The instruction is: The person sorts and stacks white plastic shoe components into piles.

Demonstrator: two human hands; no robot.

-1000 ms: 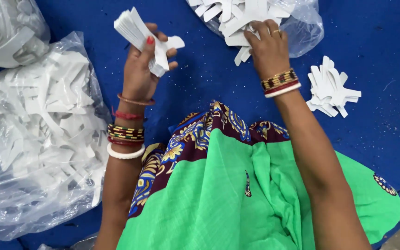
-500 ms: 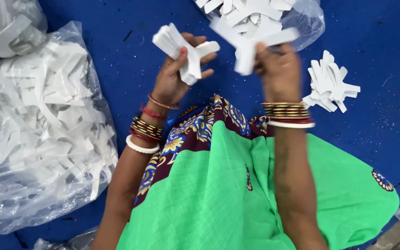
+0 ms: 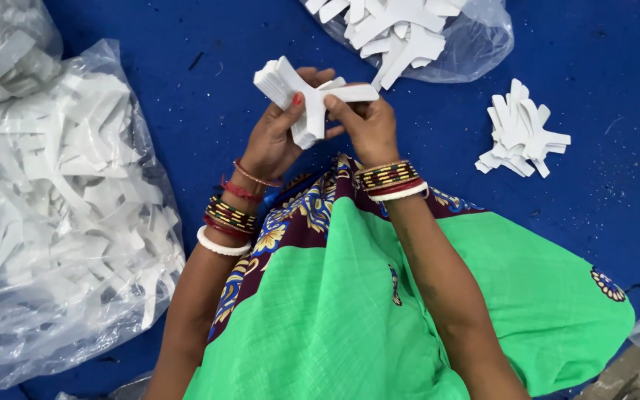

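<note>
The left hand (image 3: 279,141) grips a stack of white pieces (image 3: 290,92), flat T-shaped cut-outs pressed together with their edges roughly aligned, held above the lap over the blue floor (image 3: 601,222). The right hand (image 3: 368,126) pinches a single white piece (image 3: 346,92) of the same shape, laid against the stack's front. A small loose pile (image 3: 521,130) of such cut-outs lies on the floor to the right. Clear plastic bags holding more white pieces sit ahead (image 3: 416,33) and to the left (image 3: 61,215).
</note>
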